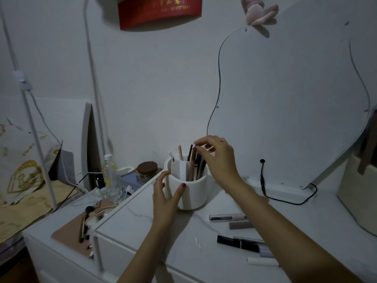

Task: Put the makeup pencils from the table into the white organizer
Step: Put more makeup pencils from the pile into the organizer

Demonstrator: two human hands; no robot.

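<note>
Near the middle of the frame stands the white organizer point(191, 193), a smooth round cup with inner dividing walls, on the glossy white table point(142, 231). Your left hand point(166, 198) holds its left side: the thumb and the curved fingers lie on the matte wall. Your right hand point(217, 158) is just above the rim, on the right side. Its bent fingertips pinch the top ends of the makeup pencils point(193, 166), thin brown and dark sticks that stand upright and slightly tilted in the back compartment.

In the lower right of the frame, several cosmetic tubes point(228, 217) lie flat on the table, apart from the cup: one silver and pale, some black, one white. Your right forearm hides a part of them. Behind the cup, at the right, a wavy-edged mirror point(285, 99) leans at the wall, and a thin black cable point(285, 199) curves below it. At the left of the cup stands a glass jar point(147, 170) with a round brown lid.
</note>
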